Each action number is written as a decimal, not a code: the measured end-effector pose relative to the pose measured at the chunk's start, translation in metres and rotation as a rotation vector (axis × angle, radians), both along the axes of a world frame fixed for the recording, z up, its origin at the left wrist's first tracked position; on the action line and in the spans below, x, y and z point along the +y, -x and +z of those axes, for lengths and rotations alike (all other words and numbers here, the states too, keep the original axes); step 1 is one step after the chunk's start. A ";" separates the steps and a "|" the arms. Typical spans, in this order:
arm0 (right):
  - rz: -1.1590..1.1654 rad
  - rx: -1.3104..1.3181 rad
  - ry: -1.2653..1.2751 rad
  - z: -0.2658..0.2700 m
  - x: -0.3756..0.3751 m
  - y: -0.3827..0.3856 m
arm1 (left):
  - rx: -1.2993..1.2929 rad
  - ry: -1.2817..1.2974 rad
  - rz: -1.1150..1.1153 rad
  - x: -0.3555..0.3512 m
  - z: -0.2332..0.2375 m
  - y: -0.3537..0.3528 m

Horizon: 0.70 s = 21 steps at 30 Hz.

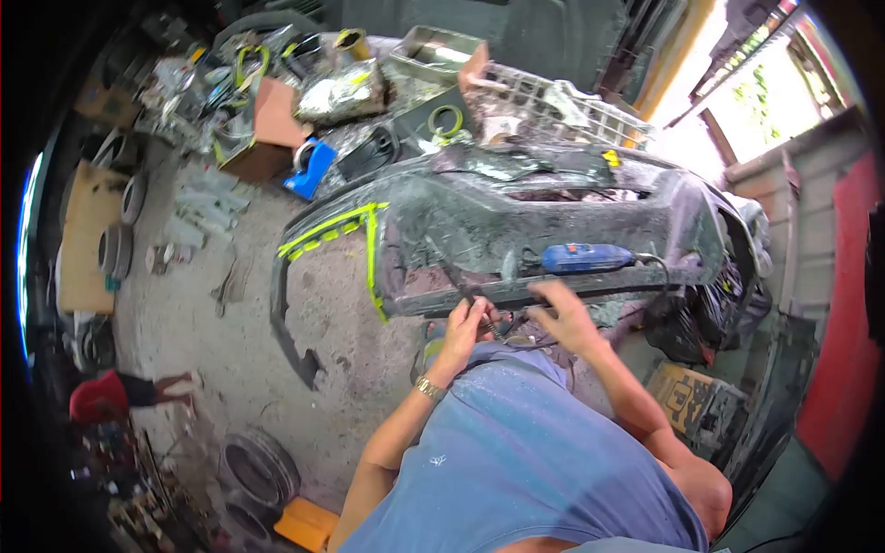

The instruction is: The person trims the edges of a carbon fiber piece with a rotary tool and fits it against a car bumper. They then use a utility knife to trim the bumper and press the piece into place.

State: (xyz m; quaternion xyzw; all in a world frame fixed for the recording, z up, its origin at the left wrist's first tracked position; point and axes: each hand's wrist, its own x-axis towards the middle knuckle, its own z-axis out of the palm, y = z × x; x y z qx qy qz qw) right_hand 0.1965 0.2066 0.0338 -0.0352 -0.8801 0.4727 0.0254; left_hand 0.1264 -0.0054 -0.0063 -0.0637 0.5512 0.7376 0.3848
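Note:
A dark car bumper (442,207), dusty and scuffed, lies across the space in front of me, with yellow-green masking tape (371,263) on its left part. Near its front edge my left hand (467,324) is closed around a thin dark strip (452,274) that slants up over the bumper. To the right, my right hand (564,318) has its fingers apart and bent, with nothing visible in them. Just beyond it, a blue corded power tool (585,258) rests on the bumper, its dark cord running off to the right.
Behind the bumper, clutter includes a white plastic crate (562,101), a metal tray (438,53), a blue tape dispenser (311,169) and a green tape roll (445,121). Black bags (705,323) and a cardboard box (691,401) sit right. Tires (261,468) and a person in red (101,398) are left.

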 end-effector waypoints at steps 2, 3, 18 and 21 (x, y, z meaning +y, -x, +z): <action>0.061 -0.165 0.268 -0.012 -0.038 -0.005 | -0.001 0.030 0.028 0.002 0.016 0.001; 0.043 -0.149 0.385 -0.019 -0.056 -0.004 | 0.002 0.006 0.071 0.002 0.019 0.001; -0.049 -0.143 0.570 -0.035 -0.093 0.126 | 0.377 0.336 0.201 -0.089 0.034 -0.017; -0.104 -0.111 0.490 -0.048 -0.096 0.153 | 0.412 0.574 0.087 -0.134 0.005 -0.052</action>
